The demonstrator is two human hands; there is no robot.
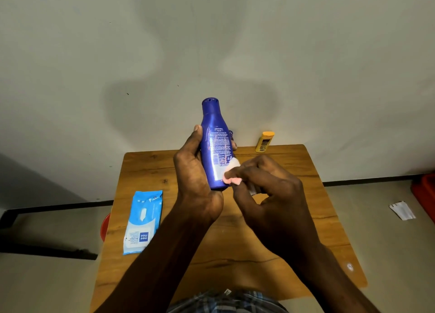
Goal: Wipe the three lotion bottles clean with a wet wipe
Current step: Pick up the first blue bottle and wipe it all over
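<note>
Above the desk (306, 171), left hand (195, 171) grips the blue lotion bottle (215, 143) upright, cap up, fingers curled round the body, thumb on its left side. Right hand (270, 190) pinches a wadded wet wipe (231, 173) against the bottle's lower right side, fingers closed tight on it. Yellow bottle (264, 142) stands at the desk's far edge by the wall (another dark bottle barely shows behind the blue one, can't make it out). Wipes pack (143, 221) lies flat on the desk's left edge
</note>
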